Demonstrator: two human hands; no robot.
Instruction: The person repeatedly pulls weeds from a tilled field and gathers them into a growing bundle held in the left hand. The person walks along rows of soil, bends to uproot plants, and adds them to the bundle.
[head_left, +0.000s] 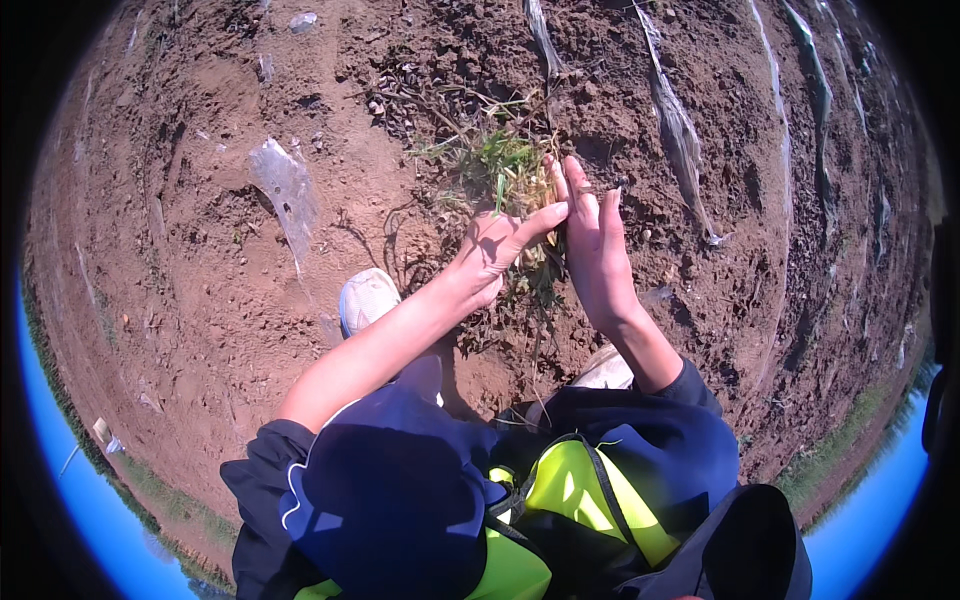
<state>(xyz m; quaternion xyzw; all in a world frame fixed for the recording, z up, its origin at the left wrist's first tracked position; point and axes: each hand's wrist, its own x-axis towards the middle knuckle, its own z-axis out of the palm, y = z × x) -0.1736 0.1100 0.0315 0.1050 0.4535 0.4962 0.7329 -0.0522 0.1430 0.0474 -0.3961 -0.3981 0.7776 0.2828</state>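
A clump of green and dry weeds (510, 161) lies on reddish-brown soil in front of me. At its lower left, my left hand (491, 247) curls around some of the stems, its thumb reaching toward my other hand. My right hand (596, 247) is at the clump's right side, palm turned inward, fingers extended and touching dry stalks; soil marks its fingertips. Leafy stems hang below, between both hands. Whether the roots are in the soil cannot be told.
Torn plastic film (285, 187) lies on the soil at left, and a longer film strip (679, 131) runs at upper right. More strips lie farther right. My white shoe (369, 300) is left of the weeds; another shoe (606, 369) is below my right wrist.
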